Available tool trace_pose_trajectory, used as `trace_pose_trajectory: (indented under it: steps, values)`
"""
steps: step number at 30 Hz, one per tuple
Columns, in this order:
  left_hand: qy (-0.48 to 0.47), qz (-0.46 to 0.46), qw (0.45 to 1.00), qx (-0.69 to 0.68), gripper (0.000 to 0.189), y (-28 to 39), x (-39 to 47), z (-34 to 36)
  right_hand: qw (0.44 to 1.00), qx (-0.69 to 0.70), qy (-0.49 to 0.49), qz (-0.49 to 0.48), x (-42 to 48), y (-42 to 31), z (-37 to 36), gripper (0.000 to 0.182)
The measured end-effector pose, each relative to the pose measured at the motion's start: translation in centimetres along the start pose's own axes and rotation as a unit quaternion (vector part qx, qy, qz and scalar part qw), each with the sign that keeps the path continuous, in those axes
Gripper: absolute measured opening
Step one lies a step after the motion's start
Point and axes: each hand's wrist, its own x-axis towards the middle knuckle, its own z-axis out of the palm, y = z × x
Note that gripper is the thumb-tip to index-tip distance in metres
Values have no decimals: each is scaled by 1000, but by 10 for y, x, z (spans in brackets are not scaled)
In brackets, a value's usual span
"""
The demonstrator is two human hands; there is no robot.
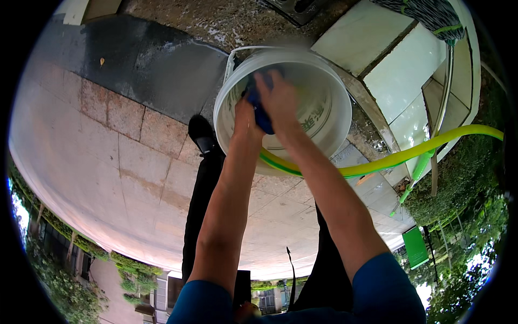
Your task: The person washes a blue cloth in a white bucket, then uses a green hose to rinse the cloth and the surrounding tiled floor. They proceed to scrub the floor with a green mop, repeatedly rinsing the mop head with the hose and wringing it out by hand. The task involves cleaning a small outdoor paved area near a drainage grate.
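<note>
A wet-looking blue cloth (261, 107) is bunched between my two hands inside a white plastic bucket (343, 109). My left hand (247, 115) grips its near left side. From the right, my right hand (278, 97) presses on the cloth, its fingers blurred. The bucket stands tilted with its mouth towards me, and dark printed characters show on its wall. A yellow and green hose (388, 160) comes in from the right and passes beneath my right forearm to the bucket's near side.
A mop with a green grip (421, 165) leans over pale stone slabs (398, 77) at the right. Wet dark paving (174, 73) lies left of the bucket. A metal drain cover (299, 10) is beyond it. My black shoe (201, 131) stands close to the bucket's left side.
</note>
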Motion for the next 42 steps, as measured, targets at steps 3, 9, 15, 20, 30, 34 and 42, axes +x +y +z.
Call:
trace_pose_trajectory:
  steps: [3, 9, 15, 20, 30, 34, 42]
  values:
    - [52, 55, 990, 121, 49, -4, 5, 2, 989, -107, -103, -25, 53, 67, 16, 37]
    - [153, 118, 969, 152, 61, 0, 12, -11, 957, -232, -137, -106, 22, 78, 34, 58]
    - [161, -21, 986, 43, 59, 6, 32, -26, 951, 229, -209, -5, 23, 58, 27, 35]
    - [-94, 77, 984, 127, 42, 12, -11, -9, 966, 172, -189, -27, -66, -65, -72, 18]
    - [-100, -49, 994, -5, 39, 10, 18, -30, 994, 81, 13, 66, -2, -15, -15, 19]
    - [-373, -76, 916, -125, 43, 15, 36, -67, 991, 107, 73, -27, -28, -38, -16, 22]
    - [48, 116, 972, 200, 67, 13, 19, -45, 997, -59, -32, -49, 39, 47, 25, 43]
